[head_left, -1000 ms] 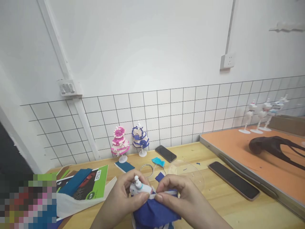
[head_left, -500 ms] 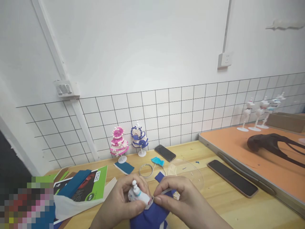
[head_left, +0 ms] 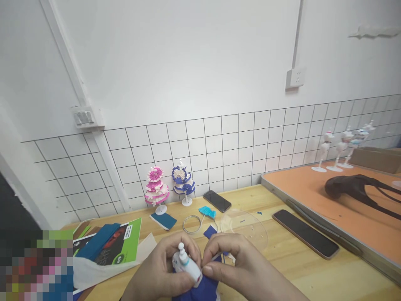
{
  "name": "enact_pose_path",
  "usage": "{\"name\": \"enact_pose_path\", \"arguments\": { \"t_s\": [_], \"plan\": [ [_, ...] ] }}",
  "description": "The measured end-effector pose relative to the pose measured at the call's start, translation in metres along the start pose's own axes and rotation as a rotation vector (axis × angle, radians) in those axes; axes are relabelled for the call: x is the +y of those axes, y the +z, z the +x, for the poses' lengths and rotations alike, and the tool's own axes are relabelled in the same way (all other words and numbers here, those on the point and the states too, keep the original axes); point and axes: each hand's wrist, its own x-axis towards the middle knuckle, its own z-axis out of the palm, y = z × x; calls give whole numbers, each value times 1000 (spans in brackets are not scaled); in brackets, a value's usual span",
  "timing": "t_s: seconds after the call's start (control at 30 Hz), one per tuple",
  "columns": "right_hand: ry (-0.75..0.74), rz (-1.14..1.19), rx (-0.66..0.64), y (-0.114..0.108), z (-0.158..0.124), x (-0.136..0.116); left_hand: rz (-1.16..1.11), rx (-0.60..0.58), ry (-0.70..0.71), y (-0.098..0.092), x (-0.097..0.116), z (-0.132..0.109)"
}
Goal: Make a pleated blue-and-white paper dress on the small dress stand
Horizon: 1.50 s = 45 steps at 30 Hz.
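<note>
A small white mannequin figure [head_left: 189, 269] with a knobbed neck and a light blue band is gripped by my left hand [head_left: 166, 267], thumb across its front. Dark blue material [head_left: 203, 288] hangs below the figure's white torso. My right hand [head_left: 236, 259] pinches at the figure's right edge, thumb and forefinger pressed together where the blue material meets the torso; whatever is between those fingertips is too small to make out. Just beyond the hands lie a dark blue scrap [head_left: 210, 231], a silver ring-shaped roll [head_left: 192, 224] and a pleated light blue piece [head_left: 207, 212].
Two dressed figures, pink [head_left: 156, 190] and blue [head_left: 184, 184], stand by the wall. Phones [head_left: 217, 201] [head_left: 305, 234] and a clear round dish [head_left: 250, 228] lie on the table. Papers [head_left: 127, 244] are at left; an orange board [head_left: 360, 205] with white stands is at right.
The figure has turned slightly more upright and shifted a little right and down with my left hand. Less of the blue material shows. My right hand still pinches at its edge.
</note>
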Motion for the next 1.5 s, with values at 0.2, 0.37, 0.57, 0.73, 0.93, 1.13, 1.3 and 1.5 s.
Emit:
{"name": "enact_pose_path", "arguments": {
  "t_s": [0.2, 0.37, 0.57, 0.73, 0.93, 1.13, 1.3, 1.5],
  "plan": [
    [-55, -6, -40, -7, 0, 0, -141, -6, -64, 6, 0, 5],
    [-120, -13, -109, -12, 2, -1, -151, 6, -80, 7, -1, 6],
    [-168, 37, -182, -14, 1, -1, -223, 16, -49, 9, 0, 2],
    [-169, 1, -169, -12, -2, -2, -202, 3, -24, 3, -3, 4],
    [-154, -28, -184, -11, -2, -2, 161, 171, -30, -9, 1, -1],
    [-67, -79, -75, -7, -2, 1, 242, 258, -54, -4, 13, -2],
    [-45, -58, -13, -5, 3, 5, 274, 282, -1, -3, 13, 2],
    [-57, -2, 73, -2, 12, 12, 338, 234, -34, 1, 10, 6]
  ]
}}
